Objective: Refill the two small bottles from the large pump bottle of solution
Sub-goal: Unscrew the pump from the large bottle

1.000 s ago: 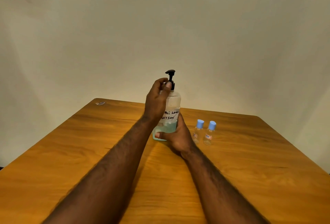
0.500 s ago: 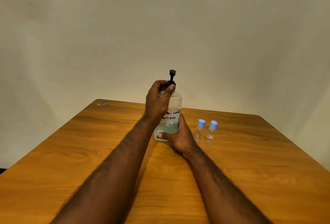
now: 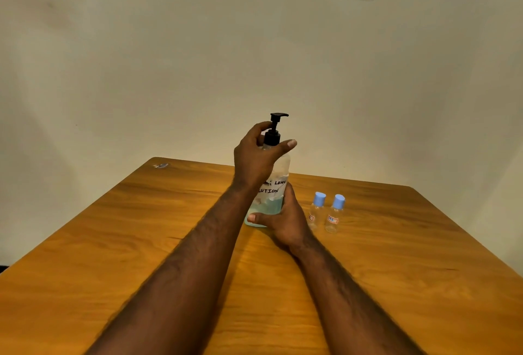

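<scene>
Two bare forearms reach out over one wooden table [image 3: 113, 241]. The right hand [image 3: 285, 221] grasps the base of the one large pump bottle [image 3: 283, 169], which stands upright on the table. Its handwritten label shows "LENS" and "LUTION", the rest hidden. Above, the left hand [image 3: 254, 156] curls its fingers round the black pump collar [image 3: 272, 137], thumb stretched across the front. Just right of the right hand stand two small bottles [image 3: 317, 211], blue-capped, their tiny red labels unreadable. Beyond the left hand, one scrap [image 3: 161, 166] lies at the table's far corner.
</scene>
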